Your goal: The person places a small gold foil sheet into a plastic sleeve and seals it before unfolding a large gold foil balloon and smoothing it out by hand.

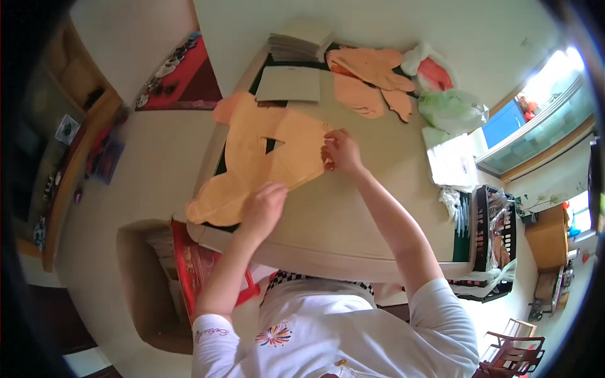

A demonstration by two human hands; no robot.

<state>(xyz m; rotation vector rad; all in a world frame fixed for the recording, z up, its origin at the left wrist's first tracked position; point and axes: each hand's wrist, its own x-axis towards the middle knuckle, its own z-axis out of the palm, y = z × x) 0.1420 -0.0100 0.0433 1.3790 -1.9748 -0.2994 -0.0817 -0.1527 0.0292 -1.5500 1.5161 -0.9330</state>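
Just left of the right hand (341, 153), peach piece (249, 145), probably fabric

No full word legible in the head view. Lettering (213, 332) at 7 o'clock: one short line of reddish cursive on the sleeve (217, 354) of the white shirt (328, 315); first letter looks like an S, the rest too small to read with confidence. Red bag (200, 268), toward 8 o'clock: paler marks on its side, blurred; cannot tell whether these are letters or pattern.
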